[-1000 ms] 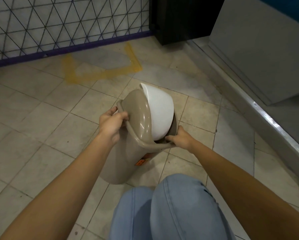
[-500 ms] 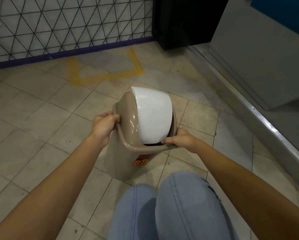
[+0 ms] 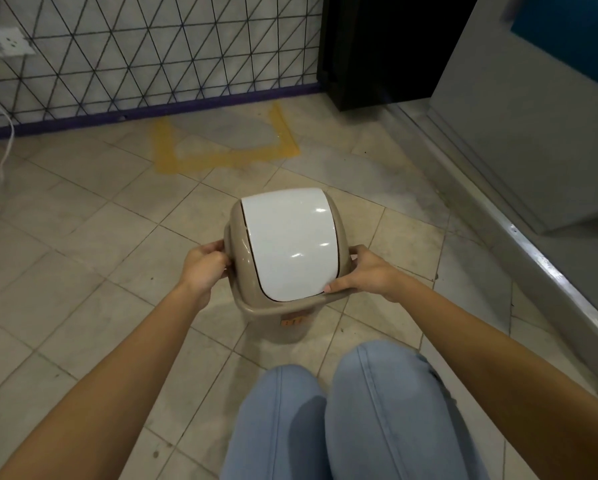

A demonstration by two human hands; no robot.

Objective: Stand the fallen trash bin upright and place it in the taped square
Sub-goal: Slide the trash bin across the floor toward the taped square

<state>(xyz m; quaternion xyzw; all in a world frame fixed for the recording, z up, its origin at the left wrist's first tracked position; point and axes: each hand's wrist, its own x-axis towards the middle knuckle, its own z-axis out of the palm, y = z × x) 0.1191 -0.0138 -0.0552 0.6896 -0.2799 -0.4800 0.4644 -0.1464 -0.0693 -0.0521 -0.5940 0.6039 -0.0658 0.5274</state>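
Head view: nearest, beyond the bent knees, the left hand (image 3: 204, 268) and right hand (image 3: 366, 277) are closed on opposite rims of the upright trash bin (image 3: 287, 258). Keep it level, grip even, and carry it straight ahead beyond the bin into the taped square (image 3: 226, 147) by the wall.

Even overhead light — glare on white lid (image 3: 290, 242), edges bowed.

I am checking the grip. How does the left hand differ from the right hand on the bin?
The left hand grips the bin at its left rim, fingers curled; the right hand holds the right rim, its thumb reaching along the front edge beside the white lid. Both hands are closed on the rim.
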